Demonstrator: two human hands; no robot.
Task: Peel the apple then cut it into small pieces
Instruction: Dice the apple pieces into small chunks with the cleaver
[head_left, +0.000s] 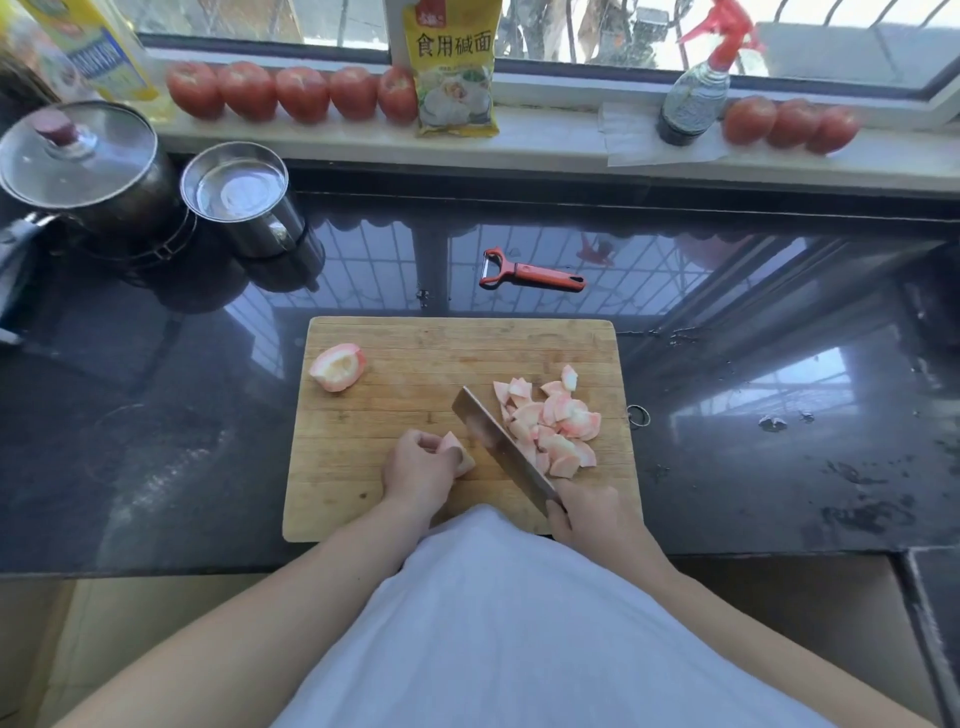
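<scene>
Counter: dark glossy stone worktop (182, 415) under a window, mirroring the window grille; a wooden cutting board (395, 343) lies on it at the near edge.
Apple wedge: a peeled, pink-tinged apple piece (460, 451) rests on the board near its middle, pinned by the left hand.
Left hand: left hand (418, 470) has its fingers curled over the wedge, holding it down.
Knife: a cleaver (501, 447) sits with its blade slanted between the wedge and the cut pile, just beside the wedge.
Right hand: right hand (587, 514) is wrapped round the cleaver's handle at the board's near right corner.
Cut pieces: a heap of small slices (556, 423) lies on the right part of the board, touching the blade's far side.
Apple chunk: a larger peeled chunk (338, 367) sits alone at the board's far left.
Peeler: an orange peeler (530, 271) lies on the counter beyond the board.
Pots: a lidded pot (78, 156) and a steel mug (239, 192) stand far left.
Sill: tomatoes (291, 93), a yellow packet (454, 67) and a spray bottle (696, 98) line the window ledge.
</scene>
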